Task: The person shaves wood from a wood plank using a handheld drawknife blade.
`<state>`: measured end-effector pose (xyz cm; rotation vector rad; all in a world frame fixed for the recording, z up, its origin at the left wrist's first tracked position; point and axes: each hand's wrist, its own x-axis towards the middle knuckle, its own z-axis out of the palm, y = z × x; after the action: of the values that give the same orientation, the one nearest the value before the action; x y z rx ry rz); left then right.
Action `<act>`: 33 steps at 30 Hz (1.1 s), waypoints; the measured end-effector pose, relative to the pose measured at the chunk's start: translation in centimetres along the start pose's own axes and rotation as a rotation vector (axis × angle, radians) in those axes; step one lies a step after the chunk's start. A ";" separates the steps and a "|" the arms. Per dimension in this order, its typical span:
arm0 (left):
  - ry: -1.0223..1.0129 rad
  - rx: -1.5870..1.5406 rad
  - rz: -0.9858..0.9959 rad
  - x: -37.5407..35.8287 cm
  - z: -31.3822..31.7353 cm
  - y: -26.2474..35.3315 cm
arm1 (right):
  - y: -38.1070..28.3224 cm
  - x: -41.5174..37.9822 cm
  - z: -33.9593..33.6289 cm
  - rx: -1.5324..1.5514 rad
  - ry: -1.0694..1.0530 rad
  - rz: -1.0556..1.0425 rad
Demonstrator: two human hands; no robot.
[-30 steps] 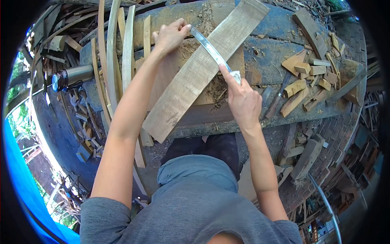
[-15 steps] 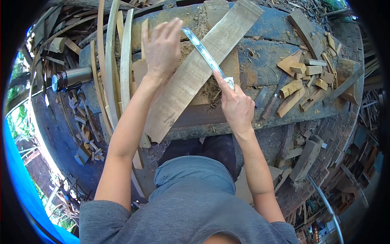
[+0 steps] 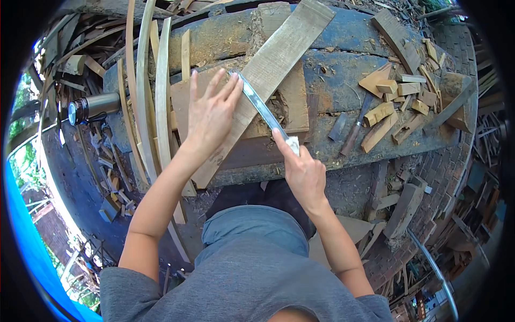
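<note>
A long wooden plank (image 3: 263,64) lies slanted across the bench. Over it crosses a narrow, shiny metal blade (image 3: 256,100) with a white handle end (image 3: 293,144). My right hand (image 3: 304,174) grips that handle, its index finger stretched along the blade. At the far end, my left hand (image 3: 210,115) is over the plank's left edge, fingers spread, with its fingertips right by the blade's tip. Beneath the plank is a wider wooden block (image 3: 292,107).
Long curved wooden strips (image 3: 162,86) lean across the bench's left side, beside a metal flask (image 3: 95,105). On the right are wood offcuts (image 3: 379,114), a wood-handled chisel (image 3: 351,137) and a thick timber piece (image 3: 394,37). Sawdust covers parts of the bench (image 3: 343,45).
The blade and my right hand have moved nearer my body and slightly left along the plank. My left hand has come down from its raised position, close to the blade's tip.
</note>
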<state>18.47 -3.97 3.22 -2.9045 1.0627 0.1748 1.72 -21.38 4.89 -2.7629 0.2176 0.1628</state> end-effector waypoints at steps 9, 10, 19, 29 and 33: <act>-0.019 0.167 0.014 3.0 0.6 -0.5 | 1.3 2.5 0.7 -0.104 0.016 -0.032; -0.028 0.282 0.019 1.7 1.0 0.6 | 1.0 2.5 0.6 -0.109 0.017 -0.038; 0.085 0.093 0.099 0.1 1.6 0.6 | 0.2 2.1 0.5 -0.146 0.046 -0.024; 0.046 0.052 0.112 -2.7 0.4 1.7 | -0.1 -1.1 -0.2 -0.071 -0.080 -0.015; 0.029 0.098 0.062 1.9 1.0 -0.9 | 0.1 3.3 0.6 -0.087 0.032 -0.056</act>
<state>20.38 -4.38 1.97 -2.7971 1.1334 0.0796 4.88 -21.67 3.83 -2.8559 0.1447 0.1168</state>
